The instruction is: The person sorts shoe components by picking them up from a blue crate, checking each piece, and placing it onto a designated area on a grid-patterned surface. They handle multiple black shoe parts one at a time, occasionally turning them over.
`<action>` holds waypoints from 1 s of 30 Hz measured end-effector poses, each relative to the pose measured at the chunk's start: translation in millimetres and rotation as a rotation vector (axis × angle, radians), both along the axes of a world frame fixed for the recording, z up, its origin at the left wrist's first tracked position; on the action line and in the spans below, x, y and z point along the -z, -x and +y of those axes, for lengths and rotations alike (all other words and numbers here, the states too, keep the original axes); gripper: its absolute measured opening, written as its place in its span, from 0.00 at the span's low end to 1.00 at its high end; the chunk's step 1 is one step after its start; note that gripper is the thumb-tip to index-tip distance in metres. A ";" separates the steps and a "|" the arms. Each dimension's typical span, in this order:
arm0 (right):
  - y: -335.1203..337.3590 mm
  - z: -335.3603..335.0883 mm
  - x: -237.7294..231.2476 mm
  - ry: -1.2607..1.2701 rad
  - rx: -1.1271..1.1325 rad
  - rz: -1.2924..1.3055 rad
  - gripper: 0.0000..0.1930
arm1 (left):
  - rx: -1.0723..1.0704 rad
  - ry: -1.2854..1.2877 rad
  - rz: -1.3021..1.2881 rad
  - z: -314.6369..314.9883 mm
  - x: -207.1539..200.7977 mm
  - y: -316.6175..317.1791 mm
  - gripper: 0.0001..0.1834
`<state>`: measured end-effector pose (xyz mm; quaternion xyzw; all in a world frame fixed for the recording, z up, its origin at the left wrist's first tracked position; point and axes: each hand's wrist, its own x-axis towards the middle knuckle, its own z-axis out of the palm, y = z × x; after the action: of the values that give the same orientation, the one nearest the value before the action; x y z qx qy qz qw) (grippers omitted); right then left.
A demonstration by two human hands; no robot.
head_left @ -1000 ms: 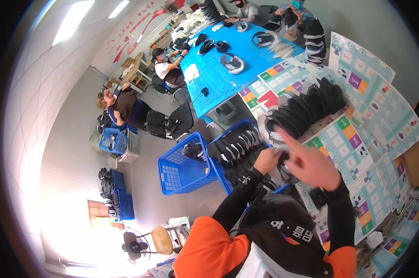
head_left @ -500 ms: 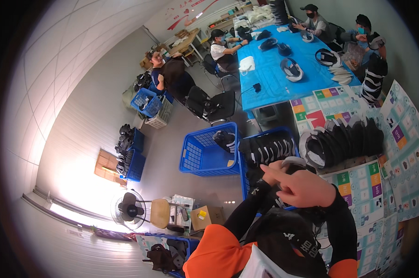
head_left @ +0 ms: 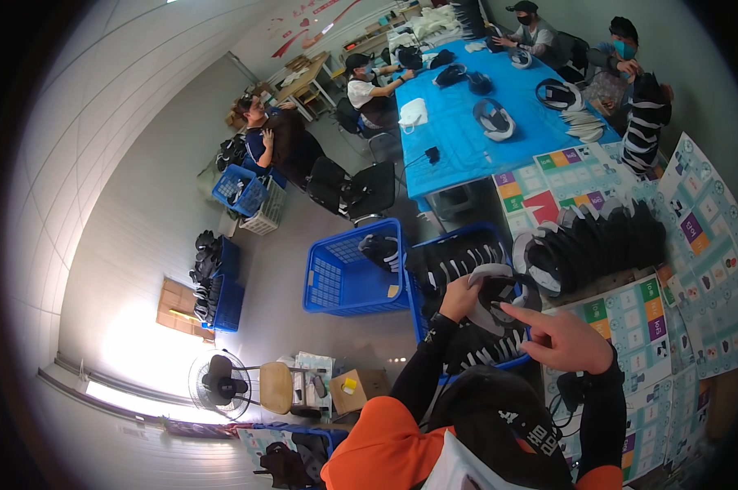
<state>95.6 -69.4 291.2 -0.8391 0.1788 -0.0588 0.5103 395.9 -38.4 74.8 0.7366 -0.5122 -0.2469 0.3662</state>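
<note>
Your left hand closes its fingers on the left rim of the grey-and-black curved piece; your right hand, apparently empty, extends its index finger leftward over it, contact unclear.

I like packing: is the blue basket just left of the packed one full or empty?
Partly filled: the basket holds dark items, but bare bottom shows.

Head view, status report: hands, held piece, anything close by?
Left hand on grey-and-black piece, gripping its edge. Right hand pointing one finger at it, contact unclear. Filled blue basket close below.
</note>
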 end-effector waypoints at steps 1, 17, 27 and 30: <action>3.9 -1.2 4.9 -0.016 0.016 -0.017 0.37 | -0.010 -0.001 0.018 -2.6 1.9 0.4 0.20; 51.1 -2.7 71.7 -0.242 0.389 -0.039 0.23 | -0.358 0.105 0.541 4.6 66.8 -53.4 0.20; 130.3 28.0 141.1 -0.374 0.827 0.004 0.19 | -0.021 -0.019 0.241 0.7 116.3 -82.3 0.14; 154.1 50.3 146.5 -0.413 0.978 0.018 0.18 | 0.054 0.336 -0.360 -84.1 83.5 -96.6 0.22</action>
<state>-58.5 -19.1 144.7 -0.5404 0.5613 -0.2463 0.5764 492.4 -122.5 -8.7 0.6835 -0.6225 -0.0327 0.3798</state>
